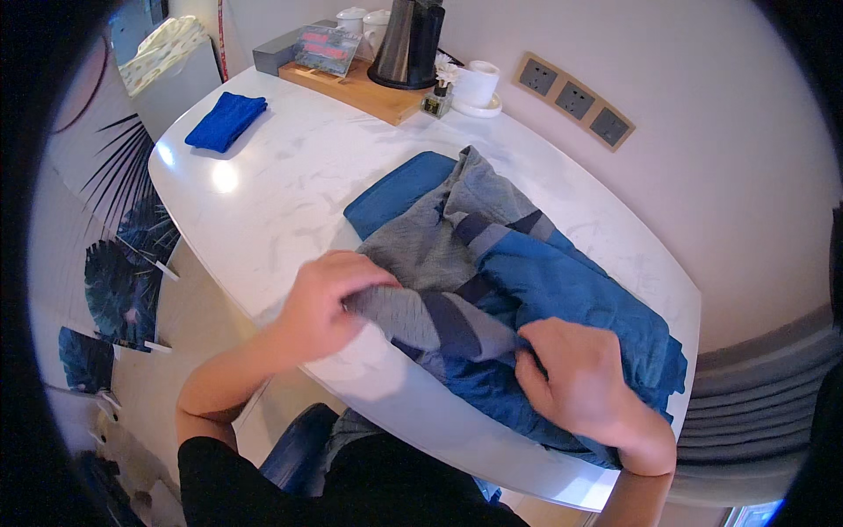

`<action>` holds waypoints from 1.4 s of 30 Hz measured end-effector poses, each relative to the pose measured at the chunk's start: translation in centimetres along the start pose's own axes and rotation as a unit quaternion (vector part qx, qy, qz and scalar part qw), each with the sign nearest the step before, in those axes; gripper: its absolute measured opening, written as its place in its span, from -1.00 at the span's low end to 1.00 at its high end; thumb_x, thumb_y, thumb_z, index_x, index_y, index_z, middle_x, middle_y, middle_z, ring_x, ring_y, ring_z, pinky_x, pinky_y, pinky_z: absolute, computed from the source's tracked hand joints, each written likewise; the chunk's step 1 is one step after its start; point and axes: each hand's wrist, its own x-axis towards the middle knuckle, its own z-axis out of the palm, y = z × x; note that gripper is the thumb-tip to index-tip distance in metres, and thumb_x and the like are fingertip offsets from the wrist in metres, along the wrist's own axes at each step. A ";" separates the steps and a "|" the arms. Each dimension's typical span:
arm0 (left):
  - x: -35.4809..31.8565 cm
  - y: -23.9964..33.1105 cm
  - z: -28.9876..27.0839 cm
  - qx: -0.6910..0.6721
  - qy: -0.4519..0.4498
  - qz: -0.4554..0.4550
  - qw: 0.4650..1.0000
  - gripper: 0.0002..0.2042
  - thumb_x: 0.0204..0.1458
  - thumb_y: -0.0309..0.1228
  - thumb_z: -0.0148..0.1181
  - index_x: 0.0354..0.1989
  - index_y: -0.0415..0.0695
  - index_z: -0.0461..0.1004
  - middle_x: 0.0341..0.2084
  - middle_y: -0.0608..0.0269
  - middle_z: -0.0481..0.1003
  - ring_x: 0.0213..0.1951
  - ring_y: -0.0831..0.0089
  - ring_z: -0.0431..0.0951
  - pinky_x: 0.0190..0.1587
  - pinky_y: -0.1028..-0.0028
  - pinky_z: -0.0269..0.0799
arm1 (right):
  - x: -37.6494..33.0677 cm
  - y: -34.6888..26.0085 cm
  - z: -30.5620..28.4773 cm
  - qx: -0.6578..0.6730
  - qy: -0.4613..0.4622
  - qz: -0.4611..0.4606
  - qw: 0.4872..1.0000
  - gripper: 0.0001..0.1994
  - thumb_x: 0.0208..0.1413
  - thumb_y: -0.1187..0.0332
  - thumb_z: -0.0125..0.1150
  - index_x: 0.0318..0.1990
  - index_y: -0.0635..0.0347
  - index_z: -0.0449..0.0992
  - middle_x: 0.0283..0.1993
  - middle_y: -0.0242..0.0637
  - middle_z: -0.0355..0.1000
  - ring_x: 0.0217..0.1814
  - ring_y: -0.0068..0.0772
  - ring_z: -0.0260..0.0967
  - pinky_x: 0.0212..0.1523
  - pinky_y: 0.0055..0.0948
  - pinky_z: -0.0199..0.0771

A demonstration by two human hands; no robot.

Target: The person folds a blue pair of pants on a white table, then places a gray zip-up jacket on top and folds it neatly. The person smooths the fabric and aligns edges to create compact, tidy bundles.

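A blue and grey garment [562, 272] with dark navy bands lies spread and rumpled across the right part of the white table [263, 202]. It looks like a jacket or long-sleeved top. One strip of it, likely a sleeve [408, 318], is lifted and stretched between my hands. My left hand [329, 303] pinches its grey end; my right hand [575, 369] grips its blue end, low over the body of the garment. Both hands are slightly blurred. A flat, smooth blue piece [399, 189] sticks out from under the grey part; I cannot tell whether it belongs to the garment.
A folded bright blue cloth [226, 121] lies at the table's far left. Along the back stand a wooden tray [369, 92] with a dark metal kettle [406, 44], white lidded cups [362, 26], a small flower bottle [436, 99] and a white cup [477, 83]. Wall sockets [575, 99] are behind.
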 end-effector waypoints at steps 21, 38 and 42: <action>0.9 0.3 -1.4 -0.037 -0.191 0.009 0.981 -0.64 -0.15 -0.58 0.30 -0.10 -0.16 0.46 -0.24 0.09 0.52 -0.13 0.20 0.59 -0.10 0.31 0.50 | -2.1 0.8 5.7 0.132 -0.194 0.021 0.972 -0.19 0.15 -0.02 0.19 0.45 0.12 0.03 0.46 0.28 -0.12 0.44 0.28 -0.04 0.36 0.03 0.09; 1.8 -3.0 -3.2 0.045 -0.432 0.023 0.900 -0.81 -0.15 -0.42 0.30 -0.37 -0.03 0.41 -0.61 0.28 0.38 -0.54 0.27 0.47 -0.45 0.34 0.34 | -9.9 0.5 5.2 0.149 -0.198 -0.034 0.968 -0.36 0.10 -0.01 0.22 0.32 0.01 0.34 0.50 0.15 -0.12 0.52 0.17 -0.13 0.42 0.10 -0.07; 3.7 -1.6 -4.6 -0.121 -0.488 -0.023 0.864 -0.63 0.08 -0.07 0.29 -0.29 -0.17 0.47 -0.38 0.11 0.52 -0.41 0.20 0.55 -0.35 0.33 0.44 | -9.3 0.6 4.1 0.220 -0.110 -0.064 0.967 -0.54 0.09 0.13 0.26 0.08 0.21 0.49 0.34 0.12 0.16 0.37 0.14 0.14 0.28 0.03 0.20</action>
